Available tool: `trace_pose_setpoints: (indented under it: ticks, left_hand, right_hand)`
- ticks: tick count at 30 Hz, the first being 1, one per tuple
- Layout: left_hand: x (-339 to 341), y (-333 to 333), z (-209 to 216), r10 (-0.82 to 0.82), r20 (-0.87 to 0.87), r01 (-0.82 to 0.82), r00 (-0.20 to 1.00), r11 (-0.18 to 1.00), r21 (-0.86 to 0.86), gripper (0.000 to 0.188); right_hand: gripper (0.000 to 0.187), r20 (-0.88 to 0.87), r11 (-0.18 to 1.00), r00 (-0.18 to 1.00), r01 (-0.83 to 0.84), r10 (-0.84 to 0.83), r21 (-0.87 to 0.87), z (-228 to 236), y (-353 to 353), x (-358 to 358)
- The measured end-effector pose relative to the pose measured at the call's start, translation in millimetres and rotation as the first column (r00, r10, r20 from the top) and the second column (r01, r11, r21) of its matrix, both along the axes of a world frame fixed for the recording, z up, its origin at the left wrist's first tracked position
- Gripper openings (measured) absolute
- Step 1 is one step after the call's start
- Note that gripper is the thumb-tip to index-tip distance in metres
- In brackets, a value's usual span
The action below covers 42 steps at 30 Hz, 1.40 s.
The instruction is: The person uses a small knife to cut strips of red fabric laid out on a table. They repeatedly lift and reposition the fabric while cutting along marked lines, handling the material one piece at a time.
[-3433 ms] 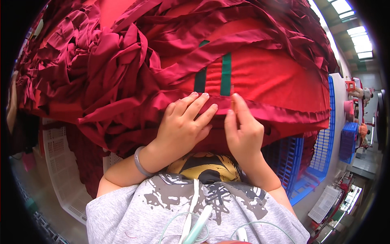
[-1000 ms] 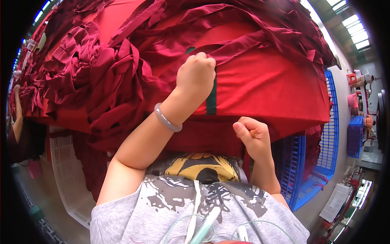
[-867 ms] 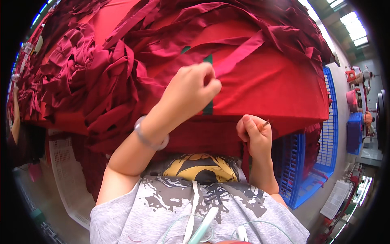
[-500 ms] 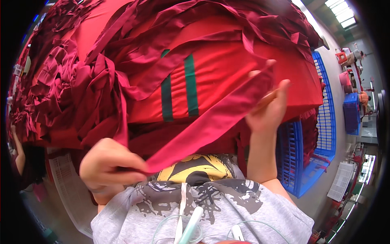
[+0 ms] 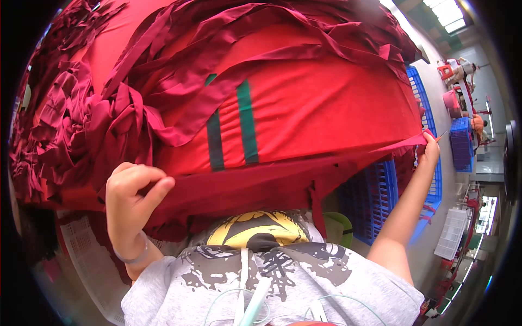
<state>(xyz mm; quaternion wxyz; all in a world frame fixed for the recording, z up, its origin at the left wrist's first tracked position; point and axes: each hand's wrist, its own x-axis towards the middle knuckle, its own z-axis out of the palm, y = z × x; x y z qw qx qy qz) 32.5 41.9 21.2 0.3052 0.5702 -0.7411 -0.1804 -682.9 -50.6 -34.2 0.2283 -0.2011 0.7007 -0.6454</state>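
At the left of the red-covered surface (image 5: 326,103), a crumpled heap of dark red strips (image 5: 100,122) spreads along its left edge. Just in front of that edge's near end is the left hand (image 5: 133,198), a pale bracelet (image 5: 131,254) at its wrist. Its fingers are curled, with thumb and forefinger nearly meeting; whether they pinch cloth I cannot tell.

Moving right, two dark green bands (image 5: 248,125) lie on the surface, their lower ends by the near edge. Along that same edge runs a dark red strip (image 5: 399,145) — hard to part from the red cloth behind it toward the left, clear where it narrows at the near right corner. There the right hand (image 5: 429,152) has its end pinched between thumb and fingers, closed firmly by the look of it, with a thin pointed tool (image 5: 442,136) sticking out beside the grip. Below and inside that corner stands a blue basket (image 5: 380,201).

The strip should be very light and limp, with a satiny face likely to slide and twist under loose fingers. It looks hardly fragile, though it would crease easily. Best held at its two ends — flat between thumb and fingertips, pulled gently taut, the tool's point kept off the weave.
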Motion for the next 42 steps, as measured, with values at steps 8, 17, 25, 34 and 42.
trace_pose_setpoints:
  ticks: [8, 17, 25, 34, 42]
  left_hand:
    - [-46, -26, -45, 0.231, 0.346, -0.187, 0.909, 0.97, -0.157, 0.011]
    - [-69, -3, -46, 0.368, 0.355, -0.147, 0.859, 0.842, -0.518, 0.022]
    - [-77, 13, -69, -0.167, 0.419, 0.232, 0.892, 0.967, -0.107, 0.051]
    - [-75, 5, -69, -0.099, 0.336, 0.158, 0.937, 0.975, -0.154, 0.053]
    - [-85, 9, -76, -0.006, 0.365, 0.082, 0.931, 0.978, -0.194, 0.055]
  right_hand:
    - [0.017, 0.099, 0.916, 0.993, -0.093, 0.059, 0.389, -6, -54, -133]
    - [0.036, -0.795, 0.93, 0.601, 0.241, 0.082, 0.278, -7, -41, -35]
    - [0.048, -0.576, 0.739, 0.498, -0.592, 0.649, 0.321, 20, 20, 290]
    - [0.042, -0.741, 0.416, -0.158, -0.743, 0.652, 0.524, 1, 85, 438]
    - [0.034, -0.729, 0.486, -0.072, -0.701, 0.68, 0.522, -3, 91, 448]
